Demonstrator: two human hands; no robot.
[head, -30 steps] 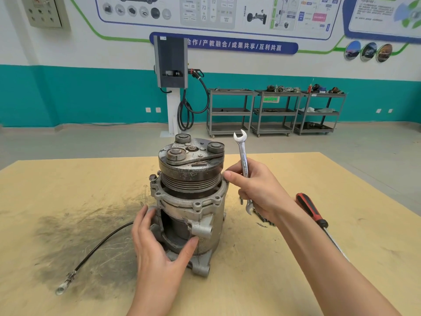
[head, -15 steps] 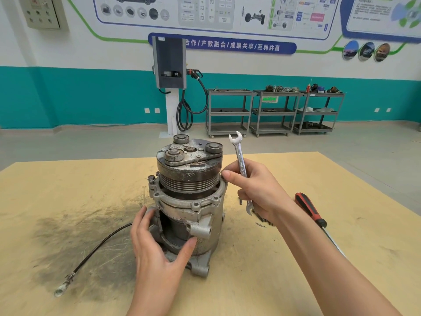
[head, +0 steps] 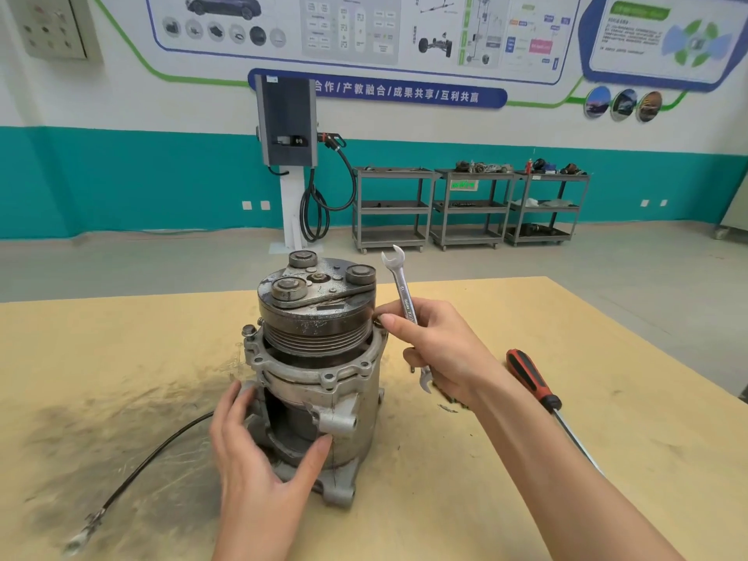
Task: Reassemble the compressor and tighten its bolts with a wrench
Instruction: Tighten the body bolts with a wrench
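Compressor (head: 319, 370) upright at table (head: 607, 358) centre, pulley end up; rear side hidden. Left hand (head: 259, 459) at 7 o'clock of housing, fingers and thumb spread and gripping its lower body. Right hand (head: 441, 350) at 3 o'clock, clasping wrench (head: 406, 305) mid-shaft, open end up, lower end protruding below the palm; forefinger touching the flange rim. Screwdriver (head: 534, 382) flat at 3 o'clock beyond the forearm, shaft partly covered. Black cable (head: 154, 463) trailing to 8 o'clock, terminal blurred. Shelf carts (head: 469, 208) at 12 o'clock holding indistinct parts.
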